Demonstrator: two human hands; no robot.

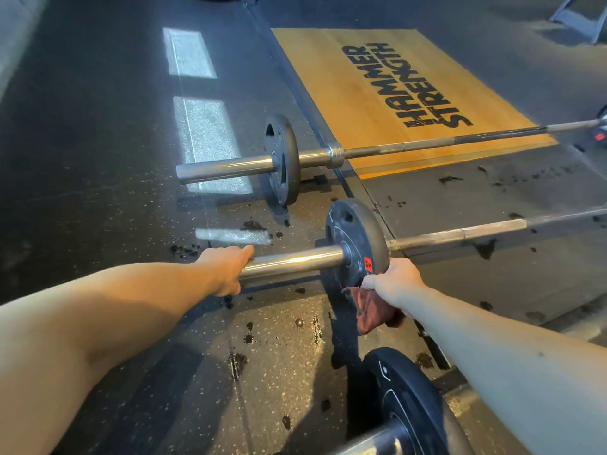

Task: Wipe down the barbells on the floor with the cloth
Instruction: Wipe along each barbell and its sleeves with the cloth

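Observation:
Three barbells lie on the dark gym floor. The middle barbell (295,262) has a chrome sleeve and a black plate (356,239) with a red sticker. My left hand (226,270) grips the end of that sleeve. My right hand (395,282) holds a dark red cloth (372,311) against the plate's near lower edge; the cloth hangs below my fingers. The far barbell (394,149) lies across the wooden platform with its own black plate (282,159). The near barbell's plate (410,399) and sleeve show at the bottom, partly behind my right forearm.
A wooden lifting platform (377,93) with black lettering sits at the back right. Dark wet spots and debris dot the rubber floor (131,159) around the plates. Bright light patches fall on the floor at the left. A metal frame (571,18) stands at the top right.

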